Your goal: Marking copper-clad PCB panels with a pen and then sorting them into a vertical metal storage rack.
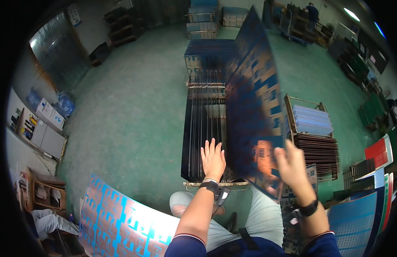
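Observation:
My right hand (292, 165) grips the near lower corner of a large thin blue-and-copper patterned panel (252, 94), which stands tilted on edge and reaches away from me. My left hand (213, 159) rests flat, fingers spread, on the tops of several dark panels standing upright in a metal rack (207, 185) in front of my knees. The lifted panel hangs just right of that rack and hides its right side. Both wrists wear dark bands.
More blue panels fill the rack's far end (207, 53). A second rack (314, 124) with stacked sheets stands to the right. A curved blue patterned sheet (121, 222) lies at lower left, coloured sheets (369, 205) at right. A person (312, 13) stands far back on the green floor.

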Demonstrator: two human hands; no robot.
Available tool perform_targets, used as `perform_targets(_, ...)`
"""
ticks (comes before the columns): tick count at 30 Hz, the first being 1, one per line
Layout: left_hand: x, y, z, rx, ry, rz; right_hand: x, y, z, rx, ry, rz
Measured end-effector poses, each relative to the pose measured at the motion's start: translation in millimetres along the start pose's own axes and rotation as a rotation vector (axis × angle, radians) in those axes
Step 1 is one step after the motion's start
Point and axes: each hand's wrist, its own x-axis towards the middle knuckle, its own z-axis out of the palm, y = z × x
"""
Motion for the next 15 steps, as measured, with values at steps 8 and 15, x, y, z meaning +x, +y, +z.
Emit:
perform_targets(8,2.2,9.3,-8.1,0.037,-0.042,0.012,-6.4,33.6,44.5,-0.004,-0.174,0.177)
perform_targets(15,-0.3,11.0,-6.5,0.079,-0.059,0.061,23.8,35.4,40.5,0.132,-0.145,0.222)
